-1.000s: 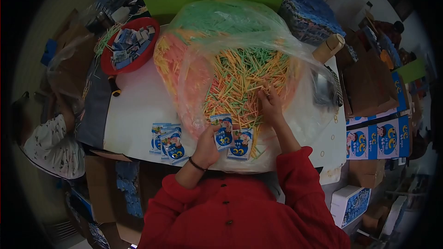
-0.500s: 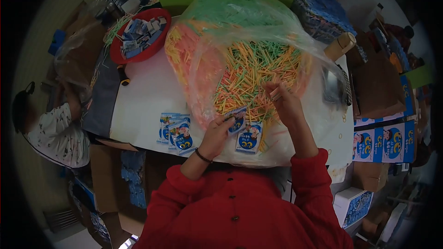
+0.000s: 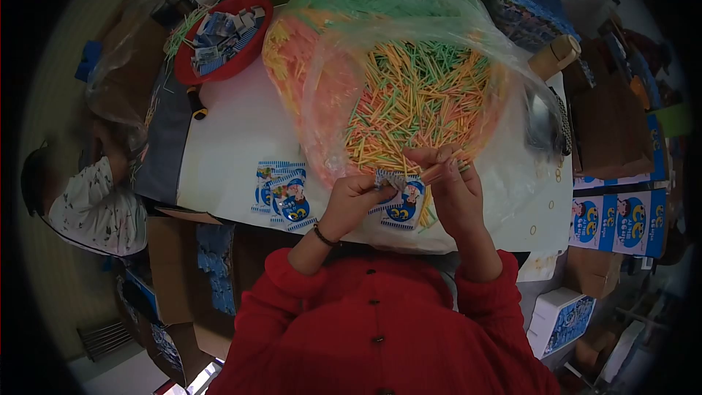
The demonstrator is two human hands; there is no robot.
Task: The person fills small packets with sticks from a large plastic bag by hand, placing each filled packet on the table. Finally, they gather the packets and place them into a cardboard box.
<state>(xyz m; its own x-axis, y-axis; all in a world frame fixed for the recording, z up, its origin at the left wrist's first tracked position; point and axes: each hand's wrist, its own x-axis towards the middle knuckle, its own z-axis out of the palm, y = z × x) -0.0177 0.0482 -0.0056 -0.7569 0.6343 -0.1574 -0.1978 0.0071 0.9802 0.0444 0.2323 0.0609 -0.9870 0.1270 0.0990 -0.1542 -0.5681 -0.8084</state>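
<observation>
My left hand (image 3: 346,206) pinches a small blue-and-white striped packet (image 3: 390,179) by its side, in front of the large plastic bag. Close to the packet's right end, my right hand (image 3: 459,194) grips a few thin pink and yellowish sticks (image 3: 433,174), pointing toward it. Beneath the hands lies another printed packet (image 3: 402,213), partly covered. Several similar packets (image 3: 291,196) overlap on the table left of my left hand. Beyond both hands, a clear bag (image 3: 333,88) spreads open over a heap of coloured sticks (image 3: 417,95) in orange, green, yellow and pink.
A red bowl (image 3: 252,58) of small packets stands at the back left, near a black-and-yellow handled tool (image 3: 196,104). Printed boxes (image 3: 618,221) are stacked at right. Another person (image 3: 99,201) sits on the left. Open cartons (image 3: 172,271) stand below the table's left edge.
My right hand has come down from over the stick heap to beside the packet, carrying the sticks. The left hand has turned the packet so its end faces them.
</observation>
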